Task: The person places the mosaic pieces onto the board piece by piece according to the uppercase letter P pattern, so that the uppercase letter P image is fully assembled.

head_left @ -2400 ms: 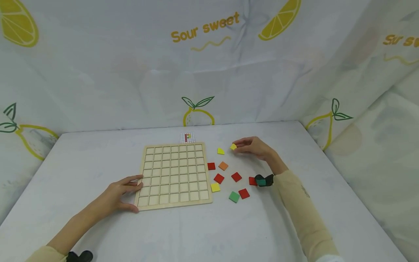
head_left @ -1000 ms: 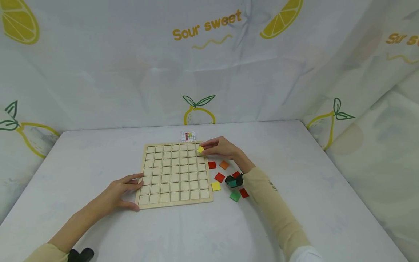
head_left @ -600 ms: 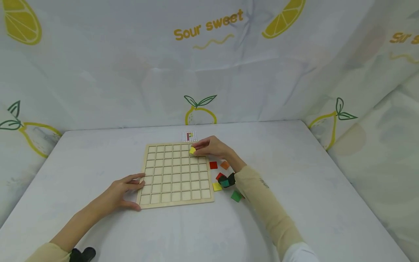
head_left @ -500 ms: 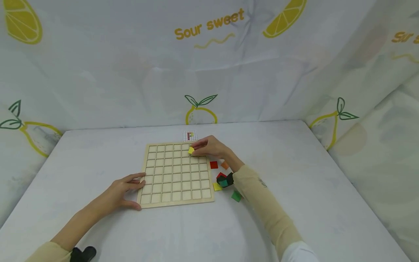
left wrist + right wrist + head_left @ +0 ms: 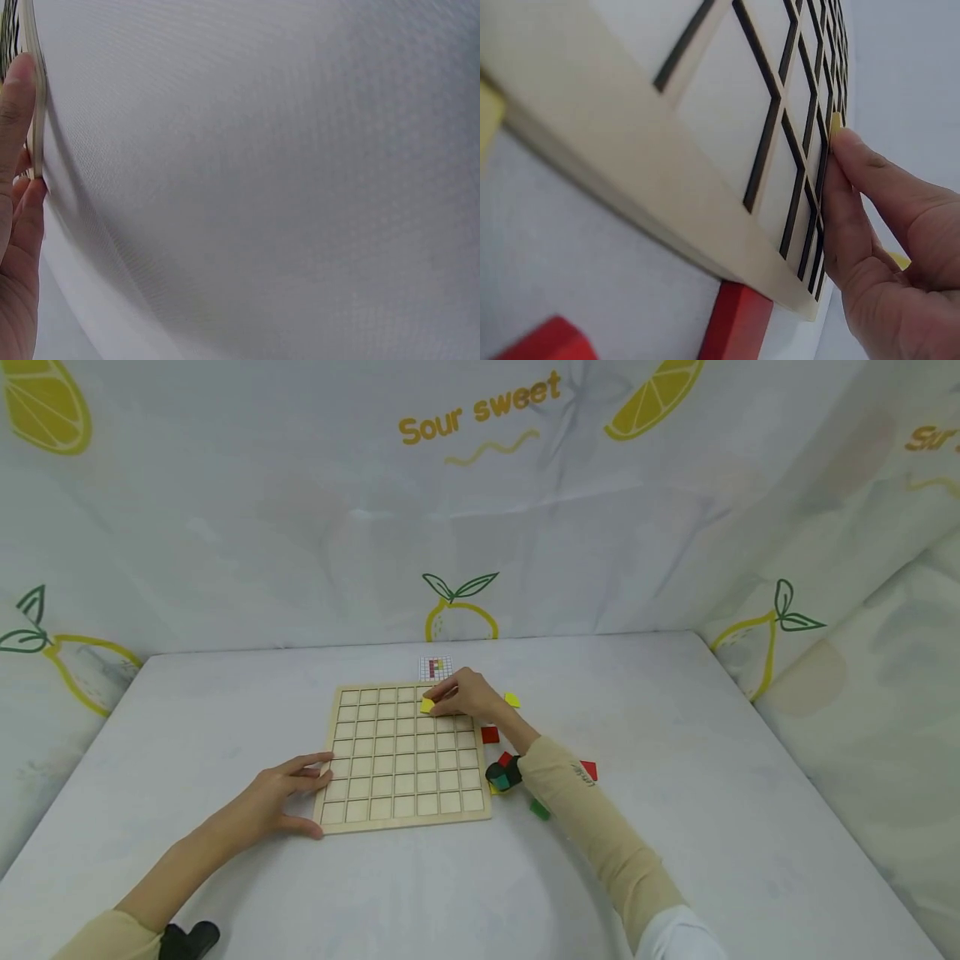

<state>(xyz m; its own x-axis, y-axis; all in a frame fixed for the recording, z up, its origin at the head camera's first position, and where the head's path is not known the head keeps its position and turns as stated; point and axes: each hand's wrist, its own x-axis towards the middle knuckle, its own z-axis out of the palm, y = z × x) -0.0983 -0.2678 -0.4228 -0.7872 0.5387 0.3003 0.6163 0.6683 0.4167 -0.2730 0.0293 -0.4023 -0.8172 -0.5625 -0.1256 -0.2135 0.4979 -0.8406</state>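
Observation:
A pale wooden grid board (image 5: 405,825) lies flat on the white-covered table. On its left edge rests my left hand (image 5: 277,795), fingertips along the side and thumb near the front corner; the left wrist view shows the thumb (image 5: 21,75) touching the edge. Between thumb and fingers of my right hand (image 5: 468,693) is a yellow tile (image 5: 427,705), held over the board's second row from the back. The right wrist view shows this tile (image 5: 836,124) tilted up at the grid. Whether it touches a cell I cannot tell.
A small printed grid card (image 5: 436,668) lies behind the board. Right of the board are loose tiles: a yellow one (image 5: 512,700), red ones (image 5: 490,735) (image 5: 589,770) and a green one (image 5: 539,809). My right forearm covers others. A patterned cloth (image 5: 300,527) hangs behind.
My right hand has picked up the yellow tile from right of the board and carried it left over the grid, shifting slightly further left lately. The left hand stays at the edge.

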